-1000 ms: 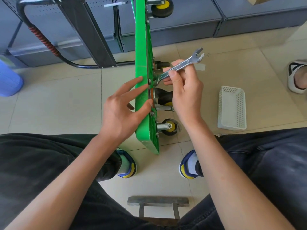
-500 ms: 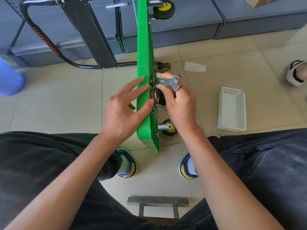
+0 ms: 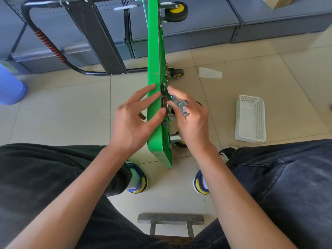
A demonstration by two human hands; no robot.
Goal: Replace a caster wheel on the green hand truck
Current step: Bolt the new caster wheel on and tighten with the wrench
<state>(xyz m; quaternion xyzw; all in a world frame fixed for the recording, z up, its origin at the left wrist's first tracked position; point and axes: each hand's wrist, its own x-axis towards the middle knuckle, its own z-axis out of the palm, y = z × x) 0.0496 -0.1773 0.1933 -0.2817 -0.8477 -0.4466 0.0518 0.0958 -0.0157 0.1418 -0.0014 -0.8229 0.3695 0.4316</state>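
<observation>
Working a mounting nut: right hand (image 3: 193,121) grips the wrench (image 3: 177,102), head apparently (partly hidden) on the fastener beyond its fingertips; left hand (image 3: 133,115) braces the upended green hand truck (image 3: 154,51), fingers straight. Next: another controlled swing.

Both forearms are bare, with no sleeves in sight. The legs wear dark trousers (image 3: 287,186) of faded black denim, lightly whitened over the right thigh. The left sneaker (image 3: 138,180) and right sneaker (image 3: 201,184) are navy and white with yellow patches at the toes
</observation>
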